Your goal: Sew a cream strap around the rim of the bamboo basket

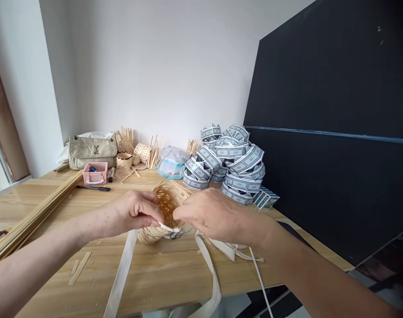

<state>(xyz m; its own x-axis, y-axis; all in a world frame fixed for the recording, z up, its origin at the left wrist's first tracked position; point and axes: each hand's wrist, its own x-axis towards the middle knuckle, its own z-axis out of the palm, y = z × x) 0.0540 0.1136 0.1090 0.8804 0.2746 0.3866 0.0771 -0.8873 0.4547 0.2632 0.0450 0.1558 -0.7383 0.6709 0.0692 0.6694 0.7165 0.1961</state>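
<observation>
Wooden table [175, 274]. On it, between left hand [140, 210] and right hand [204, 214]: woven basket [167, 206], pale outside, amber inside. Handbag [92, 153]: YSL-like monogram [96, 149]. Left pinches white strip [164, 226]; right's grip hidden, cannot tell. Dark thread [178, 235] near strip.

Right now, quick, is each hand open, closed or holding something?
Left hand: closed, pinching a white strip near the woven basket.
Right hand: fingertips hidden, grip can't be told.
</observation>
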